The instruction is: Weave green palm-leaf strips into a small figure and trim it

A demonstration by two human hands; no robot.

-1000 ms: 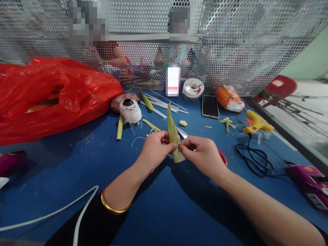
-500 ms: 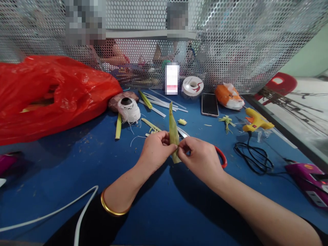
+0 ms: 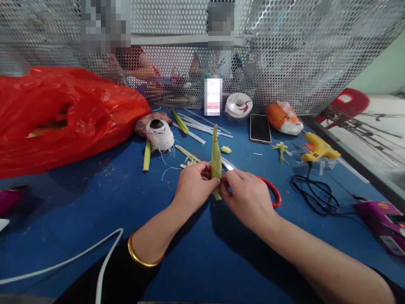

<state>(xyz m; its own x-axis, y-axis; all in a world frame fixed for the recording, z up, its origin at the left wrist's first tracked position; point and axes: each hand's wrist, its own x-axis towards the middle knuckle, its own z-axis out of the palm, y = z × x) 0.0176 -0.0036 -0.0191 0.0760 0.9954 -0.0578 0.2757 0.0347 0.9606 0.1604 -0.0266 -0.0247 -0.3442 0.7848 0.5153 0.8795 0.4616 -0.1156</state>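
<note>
A pale green, pointed leaf piece (image 3: 216,158) stands upright between my hands, tip up. My left hand (image 3: 193,185) pinches its lower part from the left, thumb across the front. From the right, the closed fingertips of my right hand (image 3: 248,195) grip its lower edge. Red-handled scissors (image 3: 274,192) lie partly under my right hand, their blades showing just beyond it. Cut green strips (image 3: 186,153) and a small pale green roll (image 3: 225,149) rest on the blue table behind the leaf.
Left: a red plastic bag (image 3: 72,122) and white thread spool (image 3: 160,135). Back: ribbon roll (image 3: 238,105), phone (image 3: 260,128), orange tissue pack (image 3: 284,118), metal mesh with people beyond. Right: yellow glue gun (image 3: 319,147), black cord, purple power strip (image 3: 381,219). A white cable (image 3: 106,257) runs front left.
The leaf piece has turned slightly and looks narrower, its tip a little further right. Both hands keep their hold on it. The whole view has shifted slightly.
</note>
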